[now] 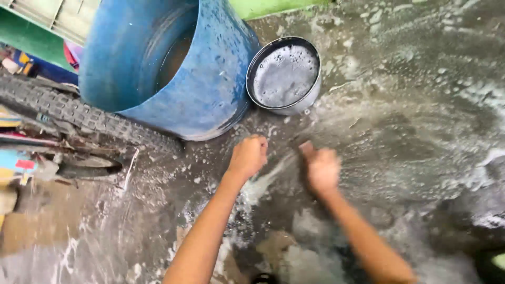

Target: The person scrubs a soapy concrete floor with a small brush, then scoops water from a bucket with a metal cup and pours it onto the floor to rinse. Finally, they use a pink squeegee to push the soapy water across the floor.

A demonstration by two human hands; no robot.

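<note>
Both hands reach down over a wet, soapy concrete floor [410,121]. The left hand [248,156] is clenched in a fist; whether it grips anything cannot be told. The right hand [321,168] is motion-blurred, its grip unreadable. A streak of foamy water [265,181] lies between them. Just beyond stand a blue plastic drum [210,79] and a round metal basin [285,73], touching. A knobby tyre [68,113] lies left.
</note>
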